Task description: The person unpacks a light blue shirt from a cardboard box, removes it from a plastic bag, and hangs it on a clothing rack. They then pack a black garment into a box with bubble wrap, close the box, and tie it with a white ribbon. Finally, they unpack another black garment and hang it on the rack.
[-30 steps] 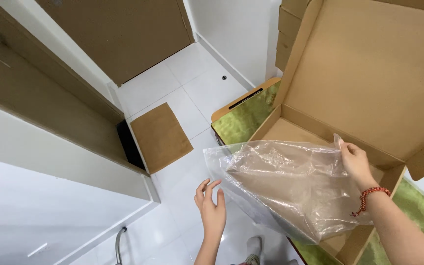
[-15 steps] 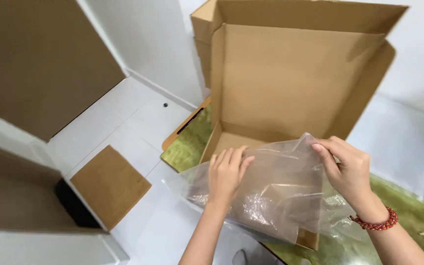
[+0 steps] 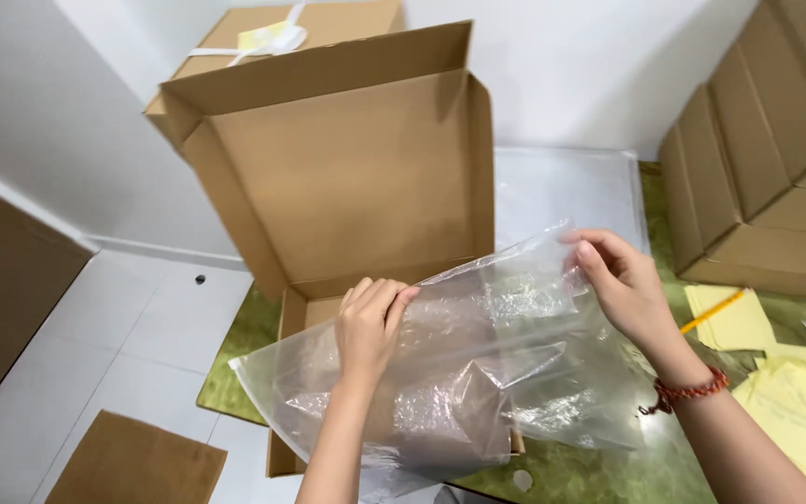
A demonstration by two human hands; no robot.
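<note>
A large clear plastic bag [image 3: 478, 373] with bubble wrap inside is held over an open cardboard box [image 3: 356, 187] whose lid stands upright. My left hand [image 3: 370, 322] grips the bag's upper edge near the middle. My right hand [image 3: 622, 285], with a red bead bracelet on the wrist, pinches the bag's upper right corner. The bag hides most of the box's bottom tray.
The box rests on a green patterned table [image 3: 608, 471]. Stacked closed cardboard boxes [image 3: 767, 168] stand at the right, with yellow paper sheets [image 3: 795, 392] and a yellow pencil [image 3: 713, 311] below them. A clear plastic sheet [image 3: 562, 191] lies behind. White tiled floor [image 3: 114, 345] is at left.
The view swung right, from the floor onto the table. My left hand rose from below and took hold of the bag's upper edge; my right hand kept its hold.
</note>
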